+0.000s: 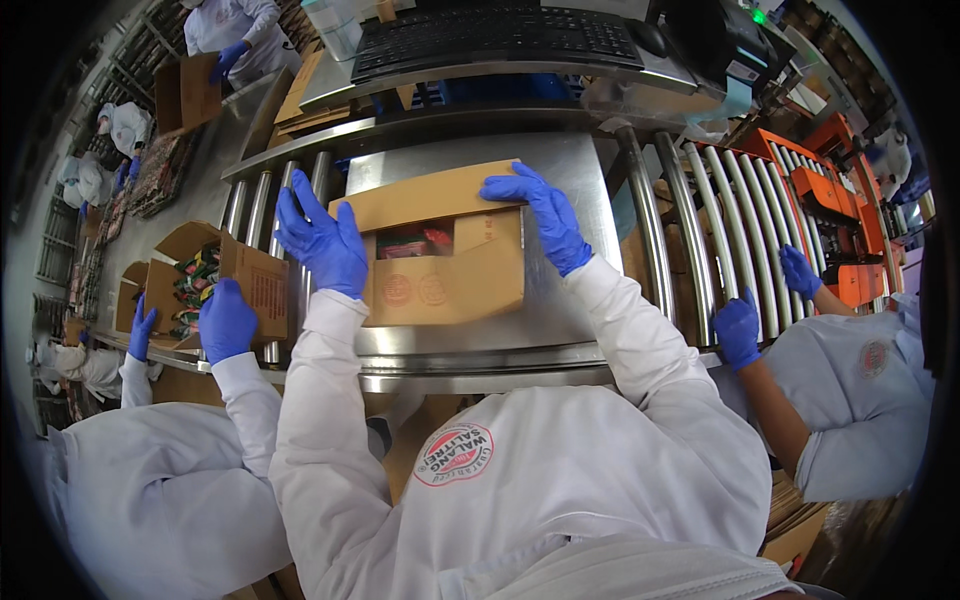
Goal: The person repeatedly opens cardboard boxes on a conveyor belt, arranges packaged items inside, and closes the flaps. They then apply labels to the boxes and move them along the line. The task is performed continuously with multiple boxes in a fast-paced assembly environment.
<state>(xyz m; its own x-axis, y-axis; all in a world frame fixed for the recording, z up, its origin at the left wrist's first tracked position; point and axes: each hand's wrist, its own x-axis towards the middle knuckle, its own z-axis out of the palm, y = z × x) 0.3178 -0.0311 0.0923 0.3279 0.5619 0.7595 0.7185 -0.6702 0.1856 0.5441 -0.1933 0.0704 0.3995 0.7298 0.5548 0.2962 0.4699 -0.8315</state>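
A brown cardboard box (455, 285) sits in front of me on a steel plate (570, 290). Its near flap is folded in, and the far flap (430, 192) slants over the top. Through the gap between them, red and dark packets (415, 243) show inside. My left hand (325, 240), in a blue glove, is open at the box's left side, fingers spread and thumb beside the flap's left end. At the flap's right corner, my gloved right hand (540, 212) is closed on the edge, fingers over the cardboard.
Steel rollers (262, 210) flank the plate on the left, more rollers (735, 220) on the right. A co-worker's gloved hand (228, 318) is at an open box of packets (270, 290). Another co-worker's hand (738, 328) rests by the right rollers. A keyboard (490, 42) lies beyond; an orange machine (835, 200) stands right.
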